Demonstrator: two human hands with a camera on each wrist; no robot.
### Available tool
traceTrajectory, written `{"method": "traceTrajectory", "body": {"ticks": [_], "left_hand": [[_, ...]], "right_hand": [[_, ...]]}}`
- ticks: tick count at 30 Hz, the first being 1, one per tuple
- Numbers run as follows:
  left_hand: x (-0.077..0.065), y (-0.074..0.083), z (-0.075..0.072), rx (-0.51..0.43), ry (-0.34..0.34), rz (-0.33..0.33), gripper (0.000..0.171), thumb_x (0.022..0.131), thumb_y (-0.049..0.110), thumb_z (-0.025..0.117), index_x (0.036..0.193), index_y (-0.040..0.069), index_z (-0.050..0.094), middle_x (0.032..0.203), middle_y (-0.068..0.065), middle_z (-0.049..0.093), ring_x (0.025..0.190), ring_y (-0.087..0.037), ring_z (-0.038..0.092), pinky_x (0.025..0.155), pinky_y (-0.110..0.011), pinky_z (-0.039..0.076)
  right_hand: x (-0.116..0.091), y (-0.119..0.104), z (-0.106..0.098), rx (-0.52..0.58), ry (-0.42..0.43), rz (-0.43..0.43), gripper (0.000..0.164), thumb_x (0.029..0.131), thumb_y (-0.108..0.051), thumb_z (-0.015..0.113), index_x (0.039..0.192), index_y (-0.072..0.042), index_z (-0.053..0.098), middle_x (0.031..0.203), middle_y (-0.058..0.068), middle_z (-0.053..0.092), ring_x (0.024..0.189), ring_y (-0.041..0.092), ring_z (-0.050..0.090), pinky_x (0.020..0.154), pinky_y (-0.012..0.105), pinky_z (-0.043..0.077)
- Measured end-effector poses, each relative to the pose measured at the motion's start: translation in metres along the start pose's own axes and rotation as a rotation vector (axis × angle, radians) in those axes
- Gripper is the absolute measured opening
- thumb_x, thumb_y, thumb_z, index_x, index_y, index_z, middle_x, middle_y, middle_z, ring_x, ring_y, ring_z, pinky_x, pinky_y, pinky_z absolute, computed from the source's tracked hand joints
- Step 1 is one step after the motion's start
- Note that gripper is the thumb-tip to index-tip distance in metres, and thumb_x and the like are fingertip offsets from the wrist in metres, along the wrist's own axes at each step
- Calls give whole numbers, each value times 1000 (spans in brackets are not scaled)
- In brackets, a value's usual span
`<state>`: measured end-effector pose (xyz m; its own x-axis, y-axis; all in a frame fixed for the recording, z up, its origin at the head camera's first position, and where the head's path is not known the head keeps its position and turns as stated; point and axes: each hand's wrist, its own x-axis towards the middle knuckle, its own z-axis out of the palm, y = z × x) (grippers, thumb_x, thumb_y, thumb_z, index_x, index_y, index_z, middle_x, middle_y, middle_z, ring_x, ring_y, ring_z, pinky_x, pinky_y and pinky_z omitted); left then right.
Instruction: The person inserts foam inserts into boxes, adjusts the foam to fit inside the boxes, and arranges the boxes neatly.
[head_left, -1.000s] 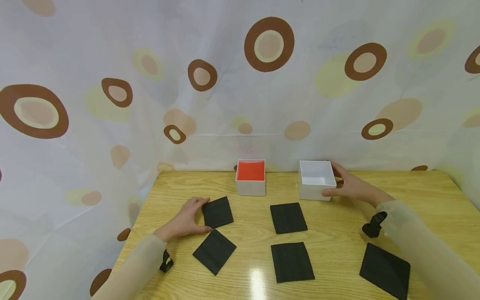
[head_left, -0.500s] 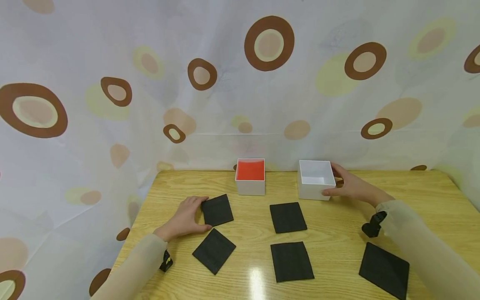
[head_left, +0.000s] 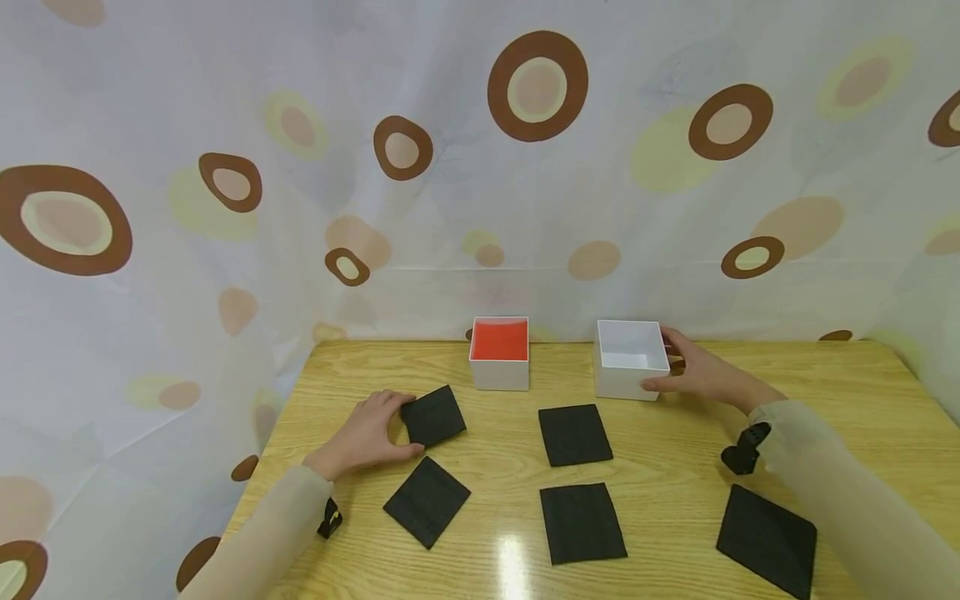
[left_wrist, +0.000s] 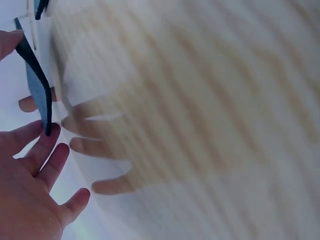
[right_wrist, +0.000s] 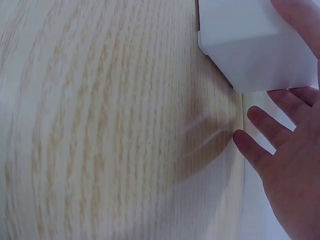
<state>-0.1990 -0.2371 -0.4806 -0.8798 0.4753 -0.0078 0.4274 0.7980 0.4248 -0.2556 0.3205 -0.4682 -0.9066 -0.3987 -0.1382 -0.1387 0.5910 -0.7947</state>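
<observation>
In the head view my left hand (head_left: pixel 367 435) pinches a thin black square pad (head_left: pixel 435 417) by its left edge, between thumb and fingers. The left wrist view shows this pad (left_wrist: pixel 39 92) nearly edge-on and slightly bent, spanning from the thumb to the fingertips, above the wood. My right hand (head_left: pixel 701 372) grips an open white box (head_left: pixel 630 383) by its right side, thumb on the near wall and fingers toward the back. This box (right_wrist: pixel 255 55) sits on the tabletop in the right wrist view. Inside it, only white walls and floor show.
A second white box (head_left: pixel 501 377) with red inside stands left of the held one. More black square pads lie on the wooden table (head_left: pixel 675 467): one (head_left: pixel 427 502) below my left hand, two mid-table, one (head_left: pixel 767 540) by my right forearm. A patterned curtain hangs behind.
The black square pad in my left hand has tilted and its near edge has risen a little. My right hand and the white box have stayed in place.
</observation>
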Motion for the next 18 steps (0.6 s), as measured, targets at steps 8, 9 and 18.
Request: {"method": "traceTrajectory", "body": {"ticks": [8, 9, 18], "left_hand": [[2, 4, -8, -79, -3, 41, 78, 87, 48, 79, 148, 7, 55, 139, -13, 58, 132, -36, 53, 111, -60, 41], [3, 7, -11, -91, 0, 49, 78, 87, 48, 79, 148, 7, 55, 139, -12, 58, 131, -35, 53, 110, -59, 42], [12, 39, -35, -54, 53, 171, 78, 86, 48, 79, 149, 9, 55, 142, -7, 58, 131, -30, 56, 107, -54, 48]], "right_hand": [[1, -2, 1, 30, -14, 2, 105, 94, -27, 79, 165, -4, 5, 157, 30, 33, 135, 50, 47, 106, 64, 44], [1, -3, 1, 32, -15, 3, 105, 94, -27, 79, 165, -4, 5, 156, 31, 33, 134, 50, 47, 106, 64, 45], [3, -4, 0, -2, -12, 19, 107, 93, -31, 80, 164, -2, 6, 157, 31, 31, 136, 51, 43, 108, 66, 42]]}}
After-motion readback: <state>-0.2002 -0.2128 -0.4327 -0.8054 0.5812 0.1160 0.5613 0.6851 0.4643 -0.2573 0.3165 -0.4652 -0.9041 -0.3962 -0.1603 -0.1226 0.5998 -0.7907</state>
